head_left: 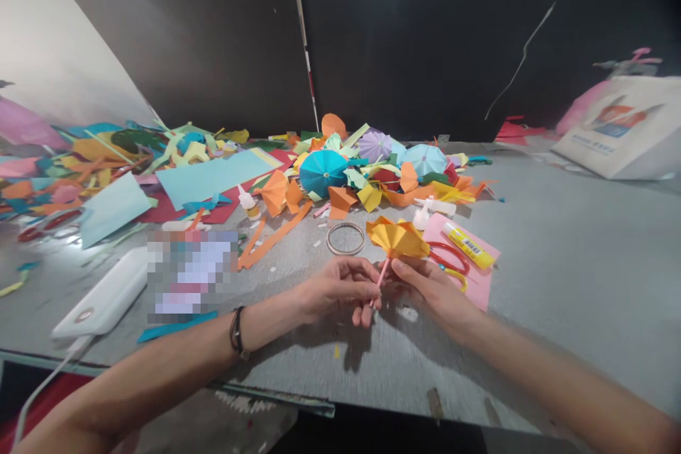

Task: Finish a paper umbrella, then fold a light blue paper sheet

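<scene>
A yellow-orange paper umbrella with a pleated canopy stands tilted above the grey table, its pink rolled-paper stick pointing down. My left hand pinches that stick between thumb and fingers. Close under the canopy, my right hand has its thumb at the top of the stick; its other fingers are mostly hidden. Just beyond my hands lies a silvery ring, like a tape roll. To the right, red-and-yellow-handled scissors rest partly on pink paper beside a yellow glue stick.
Behind my hands is a heap of paper scraps and pleated discs, including a teal disc and a purple one. A small glue bottle stands left of the ring. A white power bank with a cable lies left; a white bag sits far right.
</scene>
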A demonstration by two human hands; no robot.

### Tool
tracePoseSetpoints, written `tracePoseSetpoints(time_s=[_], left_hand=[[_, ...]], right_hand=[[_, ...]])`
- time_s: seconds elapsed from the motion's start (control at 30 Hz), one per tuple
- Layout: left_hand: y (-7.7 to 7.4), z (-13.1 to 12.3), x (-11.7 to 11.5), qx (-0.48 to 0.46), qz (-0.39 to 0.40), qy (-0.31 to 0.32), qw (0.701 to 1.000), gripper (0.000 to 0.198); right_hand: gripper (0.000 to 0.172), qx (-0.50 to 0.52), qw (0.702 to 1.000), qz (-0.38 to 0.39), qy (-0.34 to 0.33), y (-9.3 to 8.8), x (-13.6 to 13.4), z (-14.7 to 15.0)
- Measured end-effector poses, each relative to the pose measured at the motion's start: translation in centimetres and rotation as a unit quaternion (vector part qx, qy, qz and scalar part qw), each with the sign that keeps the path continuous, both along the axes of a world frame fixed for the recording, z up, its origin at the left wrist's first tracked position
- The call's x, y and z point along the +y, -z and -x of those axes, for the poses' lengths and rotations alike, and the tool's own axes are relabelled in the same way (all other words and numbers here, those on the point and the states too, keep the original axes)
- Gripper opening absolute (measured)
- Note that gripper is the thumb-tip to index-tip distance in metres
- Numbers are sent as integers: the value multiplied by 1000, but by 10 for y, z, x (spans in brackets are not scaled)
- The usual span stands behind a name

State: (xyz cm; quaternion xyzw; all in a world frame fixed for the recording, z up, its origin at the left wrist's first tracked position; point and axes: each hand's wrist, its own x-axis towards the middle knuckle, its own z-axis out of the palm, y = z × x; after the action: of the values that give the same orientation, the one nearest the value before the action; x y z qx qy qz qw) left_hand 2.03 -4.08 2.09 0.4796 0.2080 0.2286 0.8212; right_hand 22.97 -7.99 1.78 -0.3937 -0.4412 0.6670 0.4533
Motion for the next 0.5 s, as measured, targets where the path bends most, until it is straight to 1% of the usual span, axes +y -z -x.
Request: tracePoseSetpoints(time_s=[0.13, 0.2, 0.3, 0.5], left_hand=[[-2, 3, 4, -12, 13, -24, 1000, 29], [-3, 3, 5, -15, 21, -30, 999, 28], [-4, 4, 6, -20, 23, -30, 999, 28], [-3, 5, 7, -9, 22, -37, 999, 27]], right_hand=[[45, -5, 1000, 6, 7, 8, 4, -2], [45, -12, 1000, 4, 13, 10, 5, -3], [42, -19, 1000, -10, 15, 9, 5, -3], [42, -47, 998, -31, -5, 3, 3, -3]])
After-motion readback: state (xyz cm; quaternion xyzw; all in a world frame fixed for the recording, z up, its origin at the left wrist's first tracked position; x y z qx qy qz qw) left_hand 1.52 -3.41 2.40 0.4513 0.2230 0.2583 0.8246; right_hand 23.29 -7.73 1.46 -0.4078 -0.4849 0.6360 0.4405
